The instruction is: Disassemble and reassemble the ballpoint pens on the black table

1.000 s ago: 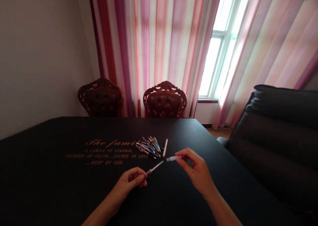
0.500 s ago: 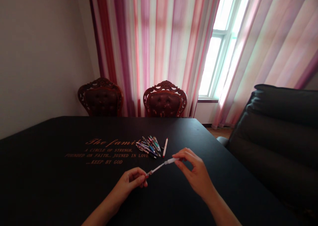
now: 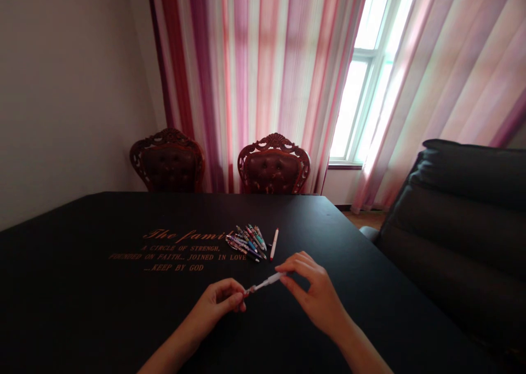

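My left hand (image 3: 217, 302) pinches the small patterned part of a pen (image 3: 249, 291) between thumb and fingers. A thin pale refill (image 3: 260, 285) sticks out of that part toward the right. Around its other end is a white pen barrel (image 3: 273, 278), pinched by my right hand (image 3: 314, 289) between thumb and fingertips. The pieces line up at a slant above the table, rising to the right. Beyond my hands lies a heap of several colourful pens (image 3: 249, 243). Beside it on the right lies a white pen with red ends (image 3: 274, 244).
The black table (image 3: 82, 286) bears gold lettering (image 3: 176, 257) on its left half. Two carved chairs (image 3: 274, 168) stand at its far edge, before a striped curtain (image 3: 258, 61). A black leather armchair (image 3: 460, 220) stands on the right.
My right hand has moved left and slightly down, bringing the white barrel nearer to my left hand. Less of the refill shows between the two parts. My left hand has barely moved.
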The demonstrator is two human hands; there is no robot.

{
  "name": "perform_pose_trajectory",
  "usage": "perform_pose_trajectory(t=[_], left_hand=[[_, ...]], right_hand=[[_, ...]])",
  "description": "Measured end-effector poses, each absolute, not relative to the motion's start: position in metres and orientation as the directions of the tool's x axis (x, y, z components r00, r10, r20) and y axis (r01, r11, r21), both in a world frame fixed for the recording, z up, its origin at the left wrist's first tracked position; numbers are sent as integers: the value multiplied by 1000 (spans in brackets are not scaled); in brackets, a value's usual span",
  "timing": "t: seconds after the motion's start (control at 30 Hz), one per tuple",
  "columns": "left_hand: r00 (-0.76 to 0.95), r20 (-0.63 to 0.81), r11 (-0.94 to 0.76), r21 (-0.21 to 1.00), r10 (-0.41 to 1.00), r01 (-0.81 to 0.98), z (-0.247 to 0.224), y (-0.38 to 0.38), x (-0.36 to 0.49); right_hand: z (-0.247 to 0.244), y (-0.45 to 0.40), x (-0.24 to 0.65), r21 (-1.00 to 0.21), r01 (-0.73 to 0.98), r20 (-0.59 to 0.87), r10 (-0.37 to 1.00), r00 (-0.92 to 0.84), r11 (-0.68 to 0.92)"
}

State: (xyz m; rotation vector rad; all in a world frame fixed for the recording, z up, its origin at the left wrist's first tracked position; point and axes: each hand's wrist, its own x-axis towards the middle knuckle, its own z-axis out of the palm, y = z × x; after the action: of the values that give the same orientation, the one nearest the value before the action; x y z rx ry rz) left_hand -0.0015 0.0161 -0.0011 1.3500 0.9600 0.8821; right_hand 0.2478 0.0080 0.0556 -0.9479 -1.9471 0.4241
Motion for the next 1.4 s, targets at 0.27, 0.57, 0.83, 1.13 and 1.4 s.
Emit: perform_pose_trajectory(t=[0.27, 0.57, 0.83, 1.13, 1.4], left_hand=[[361, -44, 35, 999, 932, 31, 1, 15, 1], [343, -22, 18, 1000, 939, 15, -1, 15, 1], [283, 15, -23, 999, 959, 22, -4, 15, 1], [193, 67, -96, 985, 979, 142, 7, 11, -2], [158, 77, -102, 982, 984, 158, 10, 11, -4]], right_hand=[[50, 5, 238, -645, 456, 532, 788, -308, 614], [46, 7, 236, -673, 451, 516, 809, -282, 587], [37, 7, 231, -655, 552, 459, 851, -254, 517], [23, 9, 226, -686, 583, 358, 900, -250, 435], [23, 9, 225, -684, 589, 330, 902, -277, 431]])
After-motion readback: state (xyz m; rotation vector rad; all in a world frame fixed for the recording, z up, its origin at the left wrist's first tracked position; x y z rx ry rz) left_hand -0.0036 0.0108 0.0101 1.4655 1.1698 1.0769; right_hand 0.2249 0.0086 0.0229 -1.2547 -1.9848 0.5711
